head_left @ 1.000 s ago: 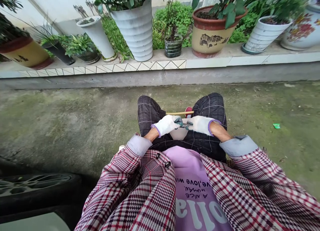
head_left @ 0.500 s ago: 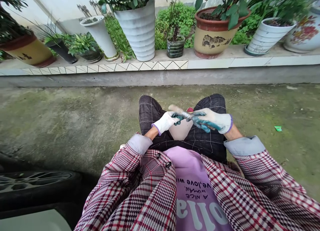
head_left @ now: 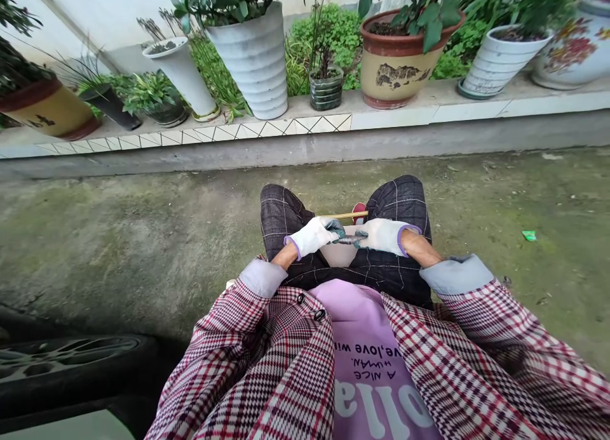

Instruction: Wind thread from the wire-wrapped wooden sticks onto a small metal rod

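Both gloved, my left hand [head_left: 312, 235] and right hand [head_left: 384, 235] meet fingertip to fingertip over my lap, each pinched shut on a small grey object [head_left: 349, 240], too small to identify.

floor: mossy concrete [head_left: 143, 237] | tiled ledge [head_left: 314, 122] with potted plants [head_left: 257, 53] | white wall [head_left: 119, 8] | daylight

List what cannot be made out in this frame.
- Small grey object between the white-gloved left hand and right hand: too small; fingertips cover it, grip unclear.
- Thin wooden stick with red end: knees hide its ends.
- Dark wheel: cut off by left edge.
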The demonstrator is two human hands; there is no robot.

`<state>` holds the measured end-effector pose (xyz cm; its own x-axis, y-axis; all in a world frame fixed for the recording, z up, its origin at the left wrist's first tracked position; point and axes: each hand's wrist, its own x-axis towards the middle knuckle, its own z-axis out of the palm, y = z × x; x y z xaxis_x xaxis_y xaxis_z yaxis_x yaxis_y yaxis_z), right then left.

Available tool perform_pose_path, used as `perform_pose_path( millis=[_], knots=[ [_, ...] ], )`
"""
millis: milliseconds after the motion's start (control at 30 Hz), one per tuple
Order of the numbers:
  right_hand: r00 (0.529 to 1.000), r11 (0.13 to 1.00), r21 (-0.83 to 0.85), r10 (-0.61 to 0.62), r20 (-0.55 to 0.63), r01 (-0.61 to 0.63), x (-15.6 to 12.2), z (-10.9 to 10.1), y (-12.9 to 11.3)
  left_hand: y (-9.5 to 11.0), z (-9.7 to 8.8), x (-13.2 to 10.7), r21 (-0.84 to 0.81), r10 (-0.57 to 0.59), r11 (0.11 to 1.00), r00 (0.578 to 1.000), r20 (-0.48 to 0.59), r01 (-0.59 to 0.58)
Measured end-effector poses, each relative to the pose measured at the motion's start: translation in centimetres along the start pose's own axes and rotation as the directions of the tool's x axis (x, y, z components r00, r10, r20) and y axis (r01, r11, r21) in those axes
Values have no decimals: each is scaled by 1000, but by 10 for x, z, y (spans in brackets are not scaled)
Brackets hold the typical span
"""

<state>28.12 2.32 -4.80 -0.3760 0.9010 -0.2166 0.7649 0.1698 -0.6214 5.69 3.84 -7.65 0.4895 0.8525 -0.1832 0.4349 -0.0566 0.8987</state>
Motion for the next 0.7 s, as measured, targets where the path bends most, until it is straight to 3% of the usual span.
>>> perform_pose_path(
  millis=[200,333,400,500,600,700],
  knots=[
    [998,987,-154,49,28,-44,21,-9,7,-5,10,6,-321,-52,946,998,-34,38],
    [997,977,-214,6,-75,-22,28,-15,13,-9,9,8,-424,-13,906,999,-43,-7],
    [985,991,-123,32,-170,-53,27,-18,13,-10,7,8,-390,21,920,999,-38,-35],
    [966,976,200,132,-223,-87,22,-24,10,-12,8,6,-296,53,953,998,-28,-59],
    [982,827,550,180,-57,-120,15,-29,2,-14,8,6,-252,37,966,997,-62,-52],
    [974,778,598,74,216,-192,10,-27,-5,-17,4,8,-240,49,968,994,-101,-72]
  ],
)
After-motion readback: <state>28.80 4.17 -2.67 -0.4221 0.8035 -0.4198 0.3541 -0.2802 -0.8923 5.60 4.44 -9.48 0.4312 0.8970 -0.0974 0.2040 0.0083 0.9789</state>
